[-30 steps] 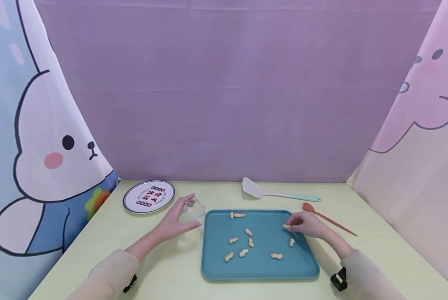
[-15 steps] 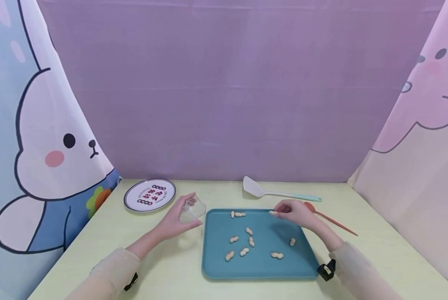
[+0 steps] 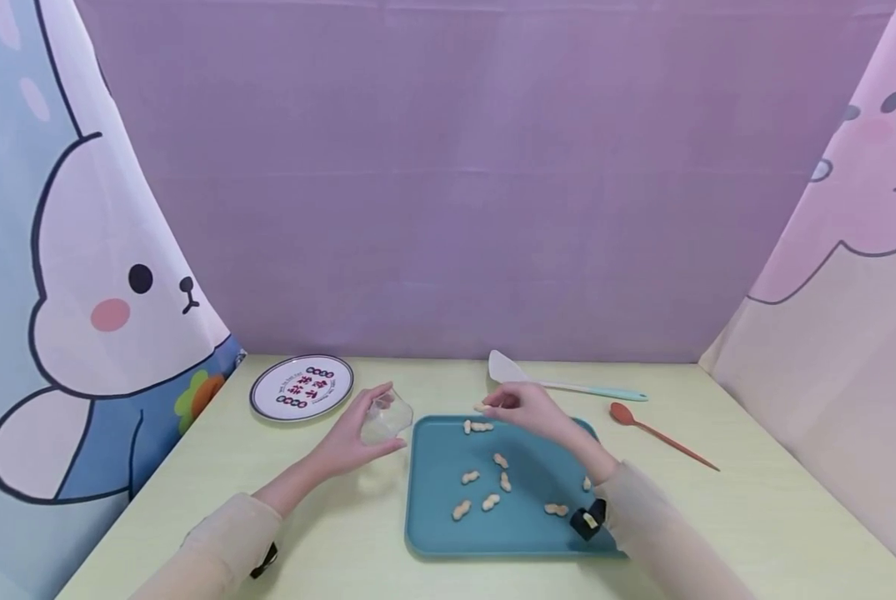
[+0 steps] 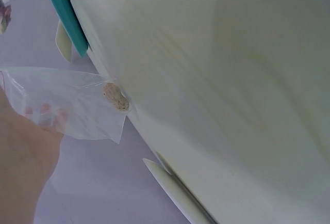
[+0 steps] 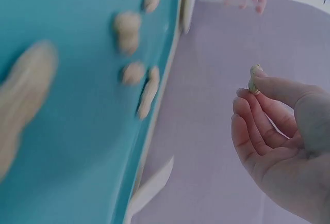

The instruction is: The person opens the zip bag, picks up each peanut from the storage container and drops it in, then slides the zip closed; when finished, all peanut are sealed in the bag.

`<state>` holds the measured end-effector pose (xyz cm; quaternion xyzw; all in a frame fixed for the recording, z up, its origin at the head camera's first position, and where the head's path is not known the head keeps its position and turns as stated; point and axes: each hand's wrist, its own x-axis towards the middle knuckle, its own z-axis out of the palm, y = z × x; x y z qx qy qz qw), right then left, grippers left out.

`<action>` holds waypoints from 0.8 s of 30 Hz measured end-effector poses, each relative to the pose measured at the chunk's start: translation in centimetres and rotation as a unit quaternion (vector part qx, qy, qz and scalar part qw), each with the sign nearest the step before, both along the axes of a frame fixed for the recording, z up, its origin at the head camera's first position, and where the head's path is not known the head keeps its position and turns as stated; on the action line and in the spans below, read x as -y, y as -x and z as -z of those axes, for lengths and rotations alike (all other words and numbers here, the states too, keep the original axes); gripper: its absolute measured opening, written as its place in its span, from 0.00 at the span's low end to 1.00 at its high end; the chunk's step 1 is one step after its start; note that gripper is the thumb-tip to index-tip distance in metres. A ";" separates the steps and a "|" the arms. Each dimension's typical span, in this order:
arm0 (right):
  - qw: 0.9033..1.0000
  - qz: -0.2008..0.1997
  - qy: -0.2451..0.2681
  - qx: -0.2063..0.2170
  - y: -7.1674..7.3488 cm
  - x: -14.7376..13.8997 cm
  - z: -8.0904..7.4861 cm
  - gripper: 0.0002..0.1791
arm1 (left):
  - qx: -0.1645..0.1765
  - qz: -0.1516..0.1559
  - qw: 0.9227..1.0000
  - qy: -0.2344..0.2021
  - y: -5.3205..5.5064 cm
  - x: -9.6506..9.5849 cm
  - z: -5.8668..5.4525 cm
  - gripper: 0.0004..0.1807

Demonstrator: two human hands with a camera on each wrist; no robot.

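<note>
My left hand (image 3: 350, 437) holds a clear plastic bag (image 3: 386, 417) to the left of the tray, fingers and thumb curved about its mouth. In the left wrist view one peanut (image 4: 116, 96) lies at the bottom of the bag (image 4: 77, 105). Above the tray's far edge my right hand (image 3: 530, 410) pinches a peanut (image 5: 254, 79) between thumb and fingertips, apart from the bag. Several unshelled peanuts (image 3: 490, 502) lie scattered on the teal tray (image 3: 523, 542), two of them together near its far left corner.
At the back left stands a white plate (image 3: 301, 389) with red print. A white spatula (image 3: 598, 391) with a mint handle lies behind the tray, partly covered by the right hand. An orange-red spoon (image 3: 661, 435) lies to the tray's right on the pale table (image 3: 327, 542).
My right hand has lifted a peanut from the tray's right side and carried it left and up toward the bag. The left hand and bag have stayed in place.
</note>
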<state>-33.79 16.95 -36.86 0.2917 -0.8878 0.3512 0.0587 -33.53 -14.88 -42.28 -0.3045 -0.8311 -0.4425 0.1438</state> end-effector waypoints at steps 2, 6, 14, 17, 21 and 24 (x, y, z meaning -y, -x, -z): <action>1.000 -0.010 0.008 0.005 0.1 1.1 -0.2 0.12 | 0.003 0.001 1.000 -0.002 0.0 0.0 0.0 0.45; 0.999 -0.021 0.027 0.020 0.1 3.3 -0.6 0.14 | 0.010 0.002 1.000 -0.005 -0.1 -0.1 -0.1 0.43; 0.998 -0.031 0.042 0.020 0.2 7.3 -1.6 0.10 | 0.015 0.000 1.000 -0.001 -0.1 -0.1 -0.2 0.43; 0.997 -0.046 0.051 0.016 0.2 8.5 -1.8 0.10 | 0.014 0.002 1.000 -0.003 0.0 -0.1 -0.2 0.43; 0.997 -0.057 0.049 0.008 0.2 10.0 -1.7 0.09 | 0.009 0.004 1.000 -0.006 0.1 -0.1 0.0 0.44; 0.998 -0.053 0.044 0.004 0.1 11.0 -1.5 0.08 | 0.005 0.007 1.000 -0.011 0.1 -0.1 0.2 0.44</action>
